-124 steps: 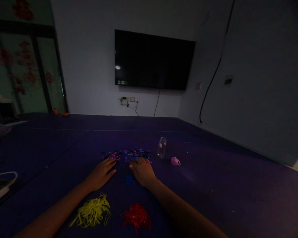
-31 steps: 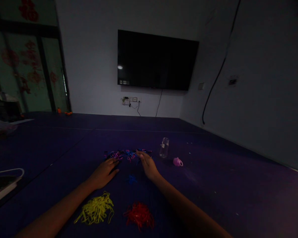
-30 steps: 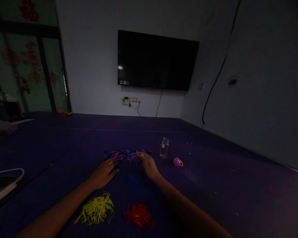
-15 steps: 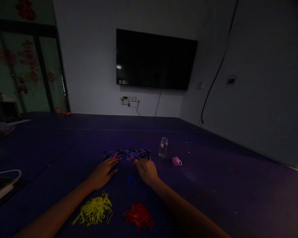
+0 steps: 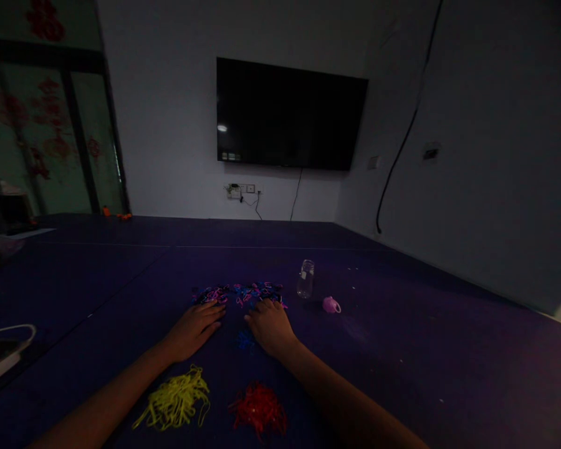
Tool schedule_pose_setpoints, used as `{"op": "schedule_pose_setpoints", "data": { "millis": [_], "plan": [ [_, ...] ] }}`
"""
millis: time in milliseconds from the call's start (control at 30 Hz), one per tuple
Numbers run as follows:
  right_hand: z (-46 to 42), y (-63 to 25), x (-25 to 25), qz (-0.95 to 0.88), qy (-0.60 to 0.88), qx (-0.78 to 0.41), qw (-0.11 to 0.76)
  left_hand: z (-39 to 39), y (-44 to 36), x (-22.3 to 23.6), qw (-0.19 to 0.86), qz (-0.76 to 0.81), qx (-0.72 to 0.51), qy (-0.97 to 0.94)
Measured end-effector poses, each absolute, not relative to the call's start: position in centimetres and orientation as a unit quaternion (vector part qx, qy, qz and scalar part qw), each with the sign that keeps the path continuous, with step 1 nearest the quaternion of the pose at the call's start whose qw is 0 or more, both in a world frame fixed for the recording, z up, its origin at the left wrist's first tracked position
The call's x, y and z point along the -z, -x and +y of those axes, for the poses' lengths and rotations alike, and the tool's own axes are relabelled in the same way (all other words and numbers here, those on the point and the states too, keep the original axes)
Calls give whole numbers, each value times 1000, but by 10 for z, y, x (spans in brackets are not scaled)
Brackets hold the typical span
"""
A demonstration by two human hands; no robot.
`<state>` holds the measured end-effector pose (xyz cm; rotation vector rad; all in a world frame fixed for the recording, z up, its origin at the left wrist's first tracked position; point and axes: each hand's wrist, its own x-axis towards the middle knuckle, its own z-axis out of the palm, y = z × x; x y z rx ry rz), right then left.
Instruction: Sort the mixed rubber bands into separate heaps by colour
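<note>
A loose row of mixed pink, blue and dark rubber bands (image 5: pixel 262 290) lies ahead of both hands. My left hand (image 5: pixel 194 332) rests palm down at the row's near left edge, its fingers stretched out and touching the bands. At the right part of the row is my right hand (image 5: pixel 272 327), fingers apart and fingertips on the bands. Between the hands sits a small heap of blue bands (image 5: pixel 245 340). Closer to me are a yellow heap of bands (image 5: pixel 176 399) by the left forearm and a red heap (image 5: pixel 258 408) by the right.
Beyond my right hand a clear bottle (image 5: pixel 305 280) stands upright, with a pink lid with a loop (image 5: pixel 330 304) beside it. The purple surface (image 5: pixel 393 324) runs to the wall under a television (image 5: pixel 290 115). A white-edged object (image 5: pixel 9 355) lies at the left.
My right hand's fingers have gone from drawn together to spread on the bands, and the thumb side has shifted slightly left. My left hand stays nearly in place.
</note>
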<state>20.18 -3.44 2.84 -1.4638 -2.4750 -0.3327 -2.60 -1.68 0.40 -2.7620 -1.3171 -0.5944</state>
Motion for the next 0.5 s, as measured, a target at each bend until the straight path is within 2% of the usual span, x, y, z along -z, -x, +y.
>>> {"op": "schedule_pose_setpoints", "data": {
  "millis": [500],
  "plan": [
    [-27, -205, -23, -854, 495, 84, 140, -7, 32, 10, 50, -467, 176, 865]
  ]
}}
